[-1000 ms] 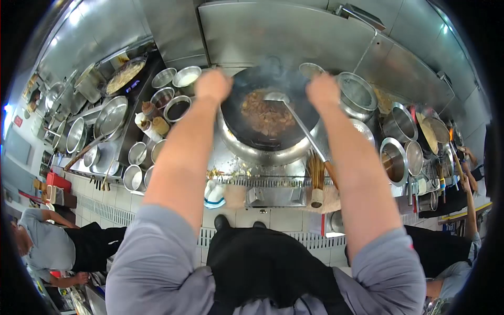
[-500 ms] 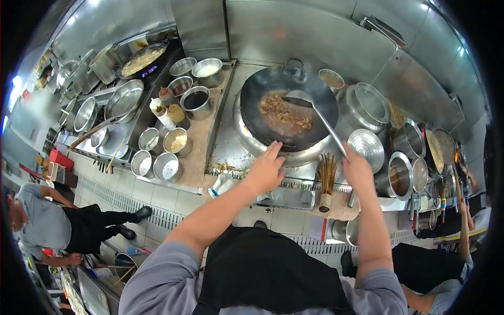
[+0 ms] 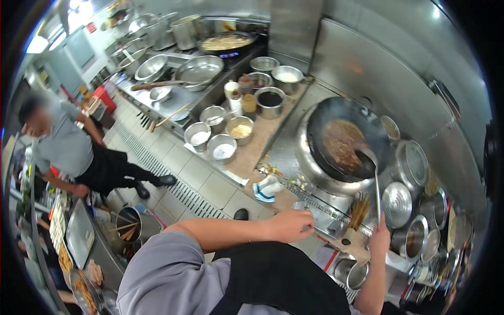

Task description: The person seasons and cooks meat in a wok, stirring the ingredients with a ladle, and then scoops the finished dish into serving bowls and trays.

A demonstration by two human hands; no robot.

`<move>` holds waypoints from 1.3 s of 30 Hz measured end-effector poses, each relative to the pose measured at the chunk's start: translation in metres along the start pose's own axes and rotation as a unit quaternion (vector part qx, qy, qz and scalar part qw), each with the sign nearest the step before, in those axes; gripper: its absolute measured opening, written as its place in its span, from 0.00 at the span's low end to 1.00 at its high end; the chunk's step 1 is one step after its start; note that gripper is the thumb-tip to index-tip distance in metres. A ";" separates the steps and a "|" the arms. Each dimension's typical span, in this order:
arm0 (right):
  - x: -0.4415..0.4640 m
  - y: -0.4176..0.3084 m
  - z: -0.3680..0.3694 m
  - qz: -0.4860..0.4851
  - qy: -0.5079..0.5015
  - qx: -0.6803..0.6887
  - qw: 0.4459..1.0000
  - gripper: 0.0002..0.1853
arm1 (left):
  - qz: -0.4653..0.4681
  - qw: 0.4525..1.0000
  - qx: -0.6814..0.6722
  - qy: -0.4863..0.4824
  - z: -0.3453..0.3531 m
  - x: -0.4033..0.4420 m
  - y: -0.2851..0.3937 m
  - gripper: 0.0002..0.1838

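My right hand is wrapped round the long handle of a metal ladle. The ladle's bowl rests in the near right part of a dark wok, among brown, saucy food. A little steam rises from the wok. My left hand hangs in front of my apron, fingers loosely curled, with nothing visible in them. Beyond it lies a white cloth with blue edging on the counter edge. A bamboo brush lies beside the ladle handle.
Left of the wok stand several seasoning pots and sauce bottles. A perforated skimmer and metal pots are on the right. Another person stands at the left on the tiled floor.
My view has turned left. My left hand has drawn back from the wok's near rim and its fingers have curled. The ladle's bowl has moved to the near right of the wok.
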State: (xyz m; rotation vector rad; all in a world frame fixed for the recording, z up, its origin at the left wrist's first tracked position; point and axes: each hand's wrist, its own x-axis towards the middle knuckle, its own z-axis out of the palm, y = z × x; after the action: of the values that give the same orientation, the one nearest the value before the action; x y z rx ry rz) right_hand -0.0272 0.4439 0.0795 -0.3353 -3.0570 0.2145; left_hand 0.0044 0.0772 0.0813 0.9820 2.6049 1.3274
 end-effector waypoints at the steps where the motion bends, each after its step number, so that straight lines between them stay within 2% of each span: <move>1: 0.000 0.005 -0.005 -0.021 0.016 -0.016 1.000 0.33 | -0.007 1.000 -0.022 0.000 -0.003 -0.002 0.002 0.10; 4: 0.005 0.019 0.007 -0.037 0.068 -0.003 0.997 0.32 | -0.014 0.999 -0.033 0.029 -0.013 -0.004 0.009 0.11; 5: 0.000 -0.001 -0.011 0.018 0.013 0.023 0.999 0.31 | -0.014 0.998 -0.047 0.046 -0.009 -0.003 0.006 0.10; 6: 0.001 -0.011 -0.014 0.010 0.018 0.051 0.998 0.30 | -0.016 0.996 -0.056 0.067 -0.004 -0.003 0.001 0.10; 8: 0.002 -0.041 -0.017 -0.053 0.044 0.123 0.990 0.28 | 0.017 0.992 -0.065 0.108 -0.005 0.005 -0.004 0.10; 9: -0.004 -0.067 -0.023 -0.084 0.050 0.154 0.983 0.28 | -0.002 0.993 -0.066 0.093 -0.028 0.006 0.013 0.11; 11: -0.013 -0.124 -0.027 -0.133 0.027 0.195 0.971 0.26 | -0.041 0.994 -0.078 0.070 -0.025 0.031 0.007 0.14; 12: -0.016 -0.148 -0.025 -0.153 0.010 0.218 0.964 0.25 | -0.005 0.991 -0.058 0.118 -0.030 0.039 0.007 0.17; 13: -0.015 -0.169 -0.019 -0.171 -0.010 0.237 0.956 0.24 | -0.040 0.986 -0.086 0.137 -0.039 0.045 0.012 0.19; 16: -0.012 -0.237 -0.004 -0.211 -0.070 0.282 0.933 0.22 | -0.057 0.975 -0.118 0.181 -0.082 0.044 0.009 0.20; 18: -0.005 -0.278 0.011 -0.219 -0.110 0.309 0.919 0.20 | -0.091 0.920 -0.110 0.365 -0.105 0.041 -0.031 0.19; 20: 0.002 -0.320 0.030 -0.213 -0.145 0.337 0.906 0.19 | -0.123 0.901 -0.173 0.378 -0.166 0.006 -0.082 0.17; 21: 0.008 -0.341 0.040 -0.206 -0.164 0.350 0.899 0.19 | -0.137 0.888 -0.154 0.412 -0.195 -0.031 -0.090 0.17; 24: 0.028 -0.400 0.073 -0.174 -0.215 0.386 0.880 0.17 | -0.318 0.836 -0.004 0.447 -0.255 -0.147 -0.095 0.16; 26: 0.048 -0.430 0.096 -0.128 -0.251 0.428 0.859 0.17 | -0.362 0.804 0.083 0.465 -0.269 -0.222 -0.124 0.16; 28: 0.070 -0.457 0.121 -0.072 -0.298 0.507 0.806 0.16 | -0.399 0.762 0.093 0.501 -0.284 -0.297 -0.117 0.16; 30: 0.082 -0.472 0.135 -0.011 -0.338 0.611 0.716 0.13 | -0.483 0.718 0.133 0.484 -0.297 -0.363 -0.108 0.15; 31: 0.086 -0.481 0.141 -0.016 -0.353 0.638 0.684 0.13 | -0.508 0.703 0.132 0.480 -0.303 -0.385 -0.102 0.15; 33: 0.087 -0.501 0.150 0.027 -0.344 0.675 0.652 0.14 | -0.556 0.673 0.128 0.471 -0.317 -0.429 -0.092 0.15; 34: 0.085 -0.505 0.156 0.075 -0.329 0.702 0.628 0.13 | -0.604 0.646 0.147 0.444 -0.314 -0.446 -0.098 0.12; 37: 0.091 -0.504 0.164 0.130 -0.312 0.707 0.621 0.15 | -0.627 0.626 0.227 0.404 -0.309 -0.462 -0.095 0.11; 39: 0.090 -0.540 0.164 0.175 -0.315 0.675 0.644 0.17 | -0.642 0.632 0.223 0.373 -0.302 -0.472 -0.103 0.11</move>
State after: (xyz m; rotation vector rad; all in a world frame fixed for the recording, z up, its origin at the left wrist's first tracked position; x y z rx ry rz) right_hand -0.2407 -0.0800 -0.0012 -0.7489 -2.1583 2.7943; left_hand 0.2298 -0.4461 0.0874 -1.6537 2.8185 0.6149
